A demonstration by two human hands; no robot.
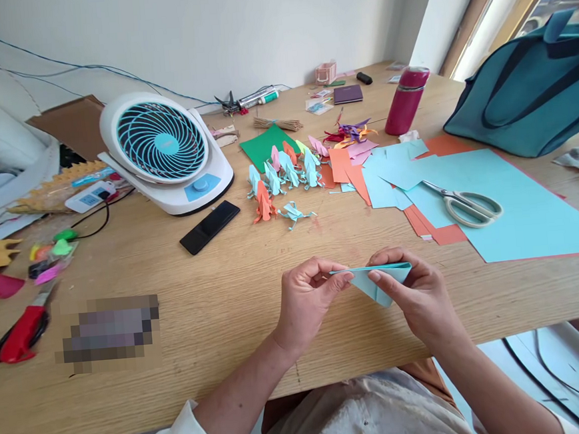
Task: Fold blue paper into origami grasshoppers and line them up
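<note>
A wood-grained table [199,284] is backed by a white wall [255,32], and a window [558,2] is seen at the right.

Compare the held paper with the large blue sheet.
The held paper is small, folded triangular; the large sheet is bigger, spread flat. Left hand and right hand pinch the held paper; the large sheet lies with scissors partly on it. Both are light blue.

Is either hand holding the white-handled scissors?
No, the white-handled scissors lie on the light-blue sheet, while the left hand and right hand both grip the folded paper.
</note>
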